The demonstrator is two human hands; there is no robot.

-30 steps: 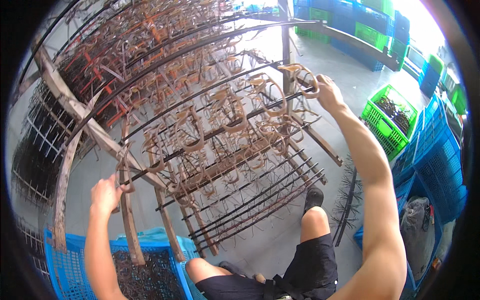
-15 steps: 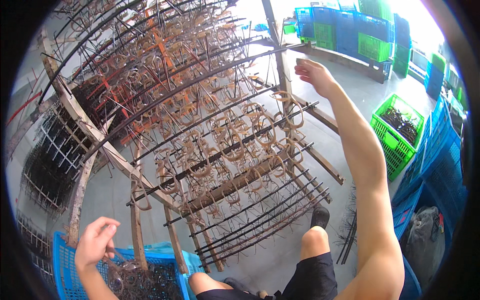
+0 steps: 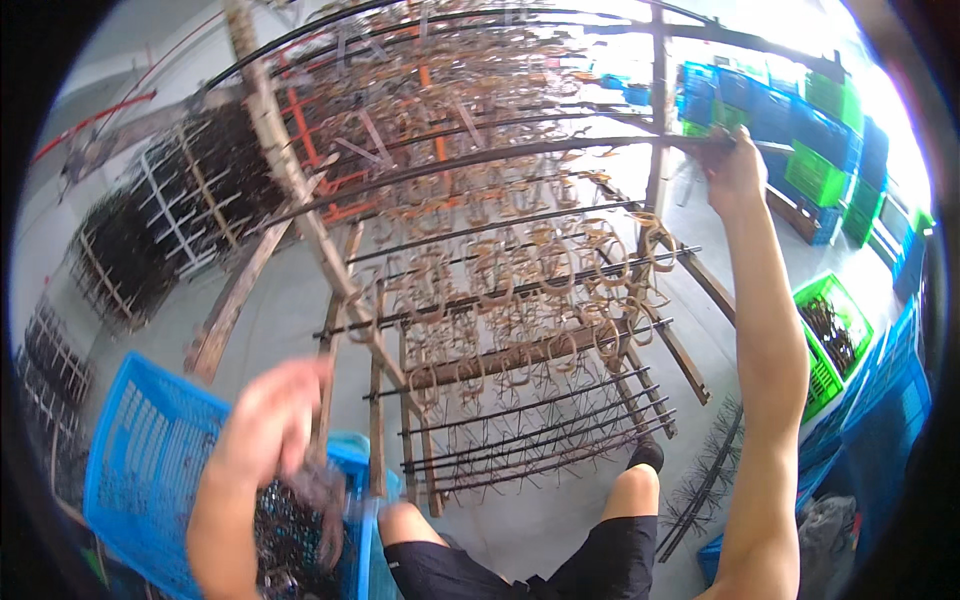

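My right hand (image 3: pixel 737 172) reaches up at the upper right, fingers closed around the right end of a long dark rod (image 3: pixel 520 152) that spans the wooden rack. My left hand (image 3: pixel 268 425) is smeared by motion above a blue basket (image 3: pixel 150 440) at the lower left. Below its fingers dangle some translucent brownish curved pieces (image 3: pixel 325 500), too blurred to name exactly. Dark spiky pieces fill part of the basket. Beige loop-shaped pieces (image 3: pixel 495 275) hang in rows from the rack's lower rods.
Wooden posts (image 3: pixel 285 150) hold the rack up. A green crate (image 3: pixel 835 335) with dark pieces stands at right, beside blue crates (image 3: pixel 880 400). Spiky rods (image 3: pixel 705 485) lie on the floor near my foot. Dark racks (image 3: pixel 150 220) stand far left; stacked crates (image 3: pixel 815 175) stand far right.
My right hand has closed on the rod's end. My left hand has moved right and slightly upward with the dangling pieces. The view has shifted, showing more of the blue basket.
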